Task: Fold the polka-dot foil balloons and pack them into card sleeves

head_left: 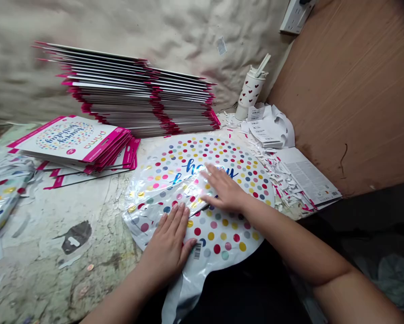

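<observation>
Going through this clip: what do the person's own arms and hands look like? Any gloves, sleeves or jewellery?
The left hand and right hand are bare, without gloves, and no ring, watch or bracelet shows. The left forearm and right forearm are bare too, with no sleeve visible on either.

Our left hand (166, 240) lies flat at lower center of the frame, fingers (175, 220) spread, as our right hand (224, 189) rests palm-down just above it, right forearm (289, 238) reaching in from lower right.
</observation>
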A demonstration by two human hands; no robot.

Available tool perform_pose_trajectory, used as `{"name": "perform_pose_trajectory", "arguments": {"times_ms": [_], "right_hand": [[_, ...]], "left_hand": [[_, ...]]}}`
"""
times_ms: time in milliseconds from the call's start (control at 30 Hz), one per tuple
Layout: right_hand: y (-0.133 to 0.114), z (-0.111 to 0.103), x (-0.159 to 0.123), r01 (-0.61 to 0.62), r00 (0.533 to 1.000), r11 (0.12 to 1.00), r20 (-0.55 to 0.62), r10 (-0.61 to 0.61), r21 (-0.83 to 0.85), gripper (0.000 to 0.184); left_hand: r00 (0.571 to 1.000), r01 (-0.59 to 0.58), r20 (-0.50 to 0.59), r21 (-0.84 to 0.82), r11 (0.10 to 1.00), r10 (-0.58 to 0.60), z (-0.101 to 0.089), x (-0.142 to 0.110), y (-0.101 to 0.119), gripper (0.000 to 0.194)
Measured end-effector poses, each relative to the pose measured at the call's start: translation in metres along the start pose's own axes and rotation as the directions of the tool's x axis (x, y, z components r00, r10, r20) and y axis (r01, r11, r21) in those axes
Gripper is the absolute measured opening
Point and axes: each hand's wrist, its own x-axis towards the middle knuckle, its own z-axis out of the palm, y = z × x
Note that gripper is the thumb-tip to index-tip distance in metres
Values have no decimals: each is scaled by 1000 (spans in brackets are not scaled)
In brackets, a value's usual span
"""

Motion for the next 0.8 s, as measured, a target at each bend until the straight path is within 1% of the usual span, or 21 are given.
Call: {"name": "perform_pose_trajectory", "arguments": {"times_ms": [33, 67, 100, 167, 200, 233, 300, 333, 367, 400, 433, 467, 500, 533, 567, 600, 633, 667, 733, 767, 800], "right_hand": [[3, -1, -7, 130, 991, 991, -3, -130, -28, 64], [4, -1, -13, 225, 974, 972, -15, -226, -66, 57], [5, 0, -17, 264, 961, 958, -48, -271, -114, 49], [3, 3, -23, 246, 938, 946, -192, -287, -209, 31], [0, 4, -25, 263, 905, 934, -275, -326, -242, 26], [-3, 5, -28, 319, 853, 910, -339, -397, -263, 24], [-10, 6, -37, 468, 731, 844, -422, -537, -262, 20], [-12, 7, -44, 502, 700, 835, -462, -545, -224, 21], [-12, 9, -51, 477, 717, 866, -503, -483, -152, 29], [-9, 11, -58, 384, 770, 922, -535, -347, -46, 42], [-5, 12, -65, 232, 828, 969, -540, -152, 82, 60], [2, 14, -71, 64, 860, 977, -508, 49, 203, 77], [9, 15, -76, -79, 870, 954, -447, 208, 290, 91], [16, 16, -80, -165, 875, 929, -385, 293, 332, 101], [22, 15, -83, -179, 891, 926, -344, 295, 332, 105], [26, 14, -86, -120, 917, 946, -332, 222, 300, 103], [28, 11, -88, -15, 937, 970, -334, 98, 244, 97], [29, 9, -89, 116, 943, 978, -328, -53, 174, 88], [28, 4, -92, 366, 909, 928, -235, -343, 61, 65], [26, 3, -93, 452, 883, 891, -163, -440, 44, 54], [25, 2, -94, 503, 862, 862, -96, -497, 56, 44]], "left_hand": [[1000, -1, 10, -1, 1000, 1, 0, 0, 0, 66], [1000, -1, 25, -6, 1000, 1, -1, 1, 0, 65], [999, 1, 45, -12, 1000, -1, -3, 2, 0, 64], [996, 15, 90, -30, 999, -12, -10, 7, 1, 63], [994, 33, 106, -33, 999, -30, -15, 11, 2, 63], [992, 56, 116, -30, 998, -52, -20, 15, 4, 63], [986, 109, 126, -3, 994, -108, -29, 25, 5, 54], [982, 140, 125, 13, 990, -140, -32, 29, 5, 50], [979, 161, 122, 18, 987, -162, -34, 33, 5, 48], [981, 159, 113, 2, 987, -158, -34, 36, 4, 51], [987, 134, 91, -35, 990, -130, -33, 38, 4, 53], [996, 75, 58, -89, 993, -70, -30, 39, 3, 54], [1000, -16, 23, -151, 988, 19, -27, 40, 3, 54], [992, -123, -7, -209, 970, 124, -23, 41, 3, 54], [974, -222, -24, -256, 941, 223, -20, 41, 4, 52], [952, -296, -18, -289, 910, 304, -18, 43, 5, 51], [932, -342, 10, -312, 886, 363, -17, 44, 6, 51], [915, -365, 50, -328, 872, 401, -16, 46, 7, 52], [890, -378, 119, -343, 860, 439, -17, 48, 8, 52], [880, -387, 139, -344, 856, 454, -18, 48, 8, 52], [875, -398, 139, -339, 852, 464, -18, 47, 7, 51]]}}
